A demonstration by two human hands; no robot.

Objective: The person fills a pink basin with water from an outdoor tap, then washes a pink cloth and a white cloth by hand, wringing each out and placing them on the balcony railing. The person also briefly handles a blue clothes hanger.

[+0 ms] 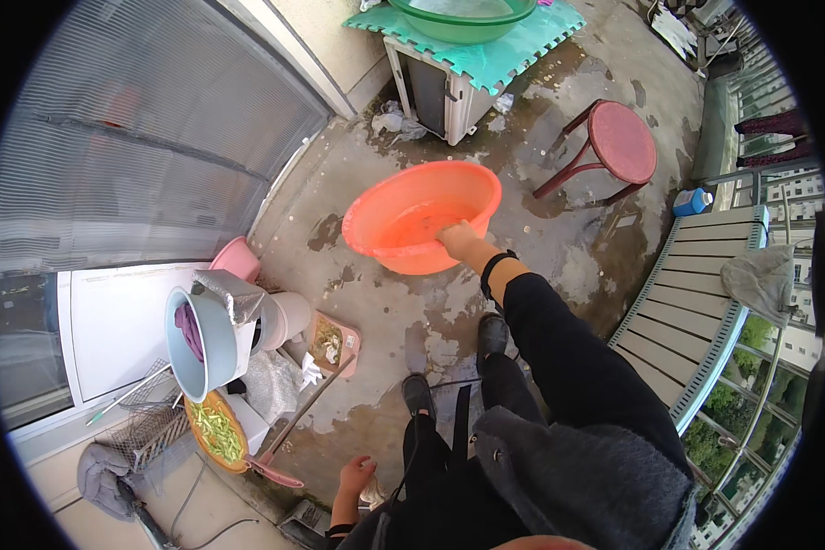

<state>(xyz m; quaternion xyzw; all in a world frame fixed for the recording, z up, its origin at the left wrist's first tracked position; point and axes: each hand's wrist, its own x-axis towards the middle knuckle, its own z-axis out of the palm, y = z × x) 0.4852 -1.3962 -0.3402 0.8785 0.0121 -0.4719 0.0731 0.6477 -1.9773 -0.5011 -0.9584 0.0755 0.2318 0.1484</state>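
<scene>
My right hand (458, 239) grips the near rim of an orange plastic basin (392, 206). The basin is tilted, and its inside looks wet, perhaps with a little water at the bottom. Its far side leans away above the wet concrete floor; whether it touches the floor I cannot tell. Down by my left side hangs my left hand (357, 474), fingers partly curled. A pale, crumpled thing (373, 492) shows beside it, and whether the hand holds it is unclear.
A red round stool (622, 142) stands right of the basin. Beyond it, a green basin (467, 27) rests on a foam mat (485, 69) over an outdoor unit (464, 103). At left are a blue basin (213, 344), a tray of cut green vegetables (216, 430) and a long-handled dustpan (347, 344).
</scene>
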